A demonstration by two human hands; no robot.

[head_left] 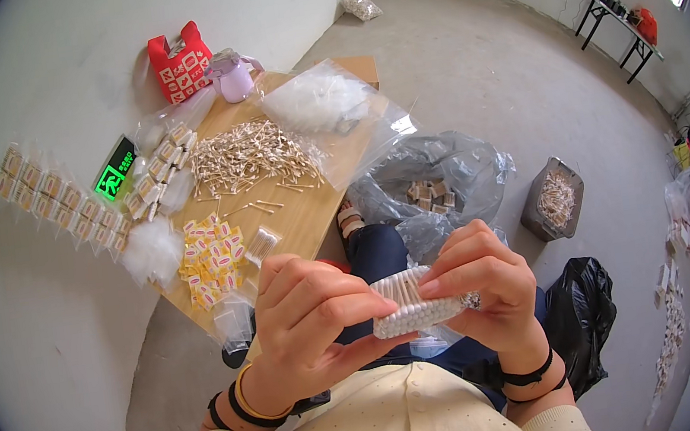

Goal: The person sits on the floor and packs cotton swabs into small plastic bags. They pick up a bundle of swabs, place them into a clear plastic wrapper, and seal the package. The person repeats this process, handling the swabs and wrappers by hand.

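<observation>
In front of my chest, a bundle of cotton swabs (411, 318) is held sideways, its white cotton tips packed together and facing me. My left hand (315, 320) grips its left end, thumb below and fingers above. On the other end, my right hand (486, 284) is closed with fingertips pressing on the sticks. Whether a clear bag wraps the bundle, I cannot tell. Just beyond my left hand, a small clear pack of swabs (262, 244) rests on the wooden table (299, 232), beside a pile of yellow and white paper labels (211, 259).
A large heap of loose swabs (250, 154) and clear plastic bags (321, 101) cover much of the table. Finished-looking packs (59, 196) stand along the wall. On the floor are a grey plastic sack (469, 164) holding packs, a grey bin of swabs (534, 212) and a black bag (580, 315).
</observation>
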